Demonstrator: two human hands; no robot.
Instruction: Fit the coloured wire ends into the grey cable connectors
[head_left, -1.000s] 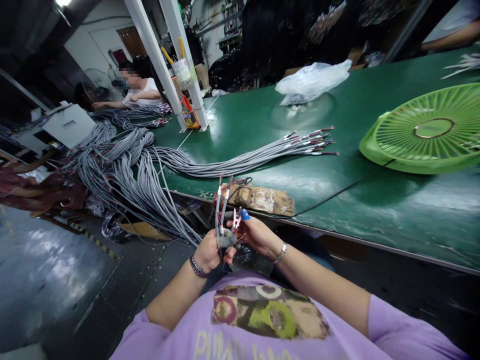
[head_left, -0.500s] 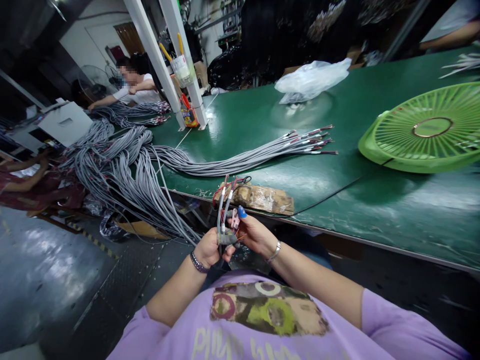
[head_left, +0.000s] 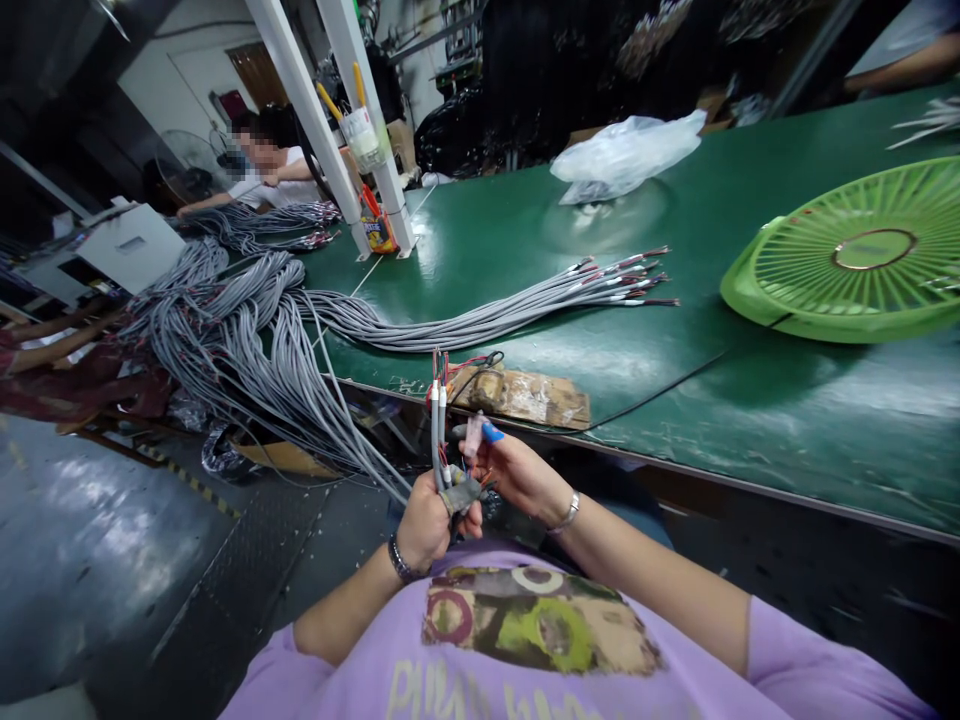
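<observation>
My left hand (head_left: 431, 520) is closed around grey cables (head_left: 438, 435), whose stripped ends stand up with red and dark wires and white bands. Worn grey covers wrap fingers of that hand. My right hand (head_left: 521, 475), one fingertip covered in blue, is close beside it. Its fingers pinch a small pale pink piece (head_left: 474, 436), too blurred to name. Thin coloured wires (head_left: 484, 478) show between the hands. Just beyond them, a worn wooden block (head_left: 536, 398) with red and black wires lies at the table's edge.
Grey cables (head_left: 465, 330) lie along the green table (head_left: 750, 420), beside a larger heap (head_left: 247, 300) at left. A green fan (head_left: 874, 250) is on the right, a plastic bag (head_left: 630, 155) farther back. White posts (head_left: 304, 110) rise near a co-worker (head_left: 285, 170).
The cables in my left hand have turned more upright, and the hand has shifted slightly right. My right hand has moved a little right, with the pink piece still at its fingertips.
</observation>
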